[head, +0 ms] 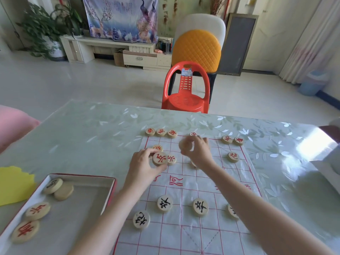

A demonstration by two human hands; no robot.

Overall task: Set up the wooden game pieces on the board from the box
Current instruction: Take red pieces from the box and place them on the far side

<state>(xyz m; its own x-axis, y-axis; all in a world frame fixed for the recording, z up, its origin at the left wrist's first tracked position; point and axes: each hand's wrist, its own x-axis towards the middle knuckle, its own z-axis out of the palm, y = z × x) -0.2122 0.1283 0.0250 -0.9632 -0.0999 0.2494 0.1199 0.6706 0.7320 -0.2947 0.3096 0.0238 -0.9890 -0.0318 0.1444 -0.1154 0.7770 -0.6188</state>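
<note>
Wooden pieces [164, 203] are being set out on the board [191, 192], which is spread on the table [92, 129]. In the head view, the step in hand looks like the filling of the far half, where the red-marked ones go. A row is already laid along the far edge, with a gap in the middle. Some black-marked ones are set on the near half.

A red piece [160, 158] is held by the left hand [142, 166]. It is pinched at its rim between curled fingers and thumb, just above the board, beside one that already lies there. A pale piece [184, 144] is pinched by the right hand [197, 151], with the fingers curled close round it. It is blurred, so its mark cannot be read. It is held over the far middle of the board.

Next, each held one probably has to be put down flat on a line crossing. Then the box [82, 176] at the left has to be reached for, since four are left in it.
</note>
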